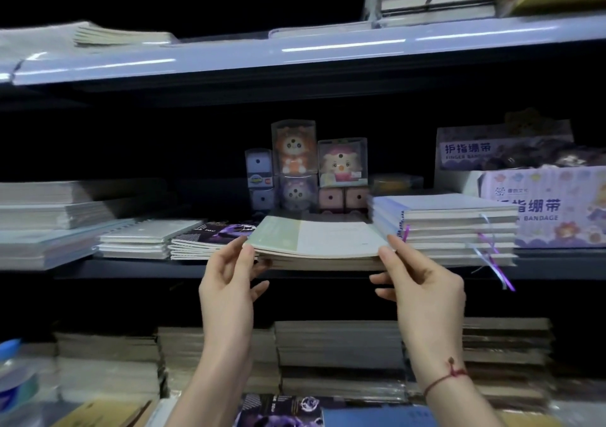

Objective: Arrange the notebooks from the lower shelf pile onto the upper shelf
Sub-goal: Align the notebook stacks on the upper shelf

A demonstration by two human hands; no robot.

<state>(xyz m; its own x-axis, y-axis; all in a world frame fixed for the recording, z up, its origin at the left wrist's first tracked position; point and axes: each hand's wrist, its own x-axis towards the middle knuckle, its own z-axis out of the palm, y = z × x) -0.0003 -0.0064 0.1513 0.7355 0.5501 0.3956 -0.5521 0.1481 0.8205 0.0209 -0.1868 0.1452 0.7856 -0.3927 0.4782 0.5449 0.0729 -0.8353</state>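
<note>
A thin notebook point(314, 238) with a pale green and white cover lies on top of a short pile point(321, 264) at the front of the middle shelf. My left hand point(229, 279) pinches its near left corner between thumb and fingers. At the near right corner, my right hand point(423, 282) pinches the same notebook. The notebook's front edge is slightly lifted off the pile. The upper shelf point(295, 56) runs across the top of the view, with a small stack of notebooks point(121, 34) at its left.
A ribboned stack of notebooks point(452, 226) stands right of the pile, spiral pads point(147, 238) and dark purple notebooks point(210, 239) left of it. Boxed toy figures point(295, 151) stand behind. Finger bandage boxes point(541, 207) are at right. Brown stacks point(337, 354) fill the shelf below.
</note>
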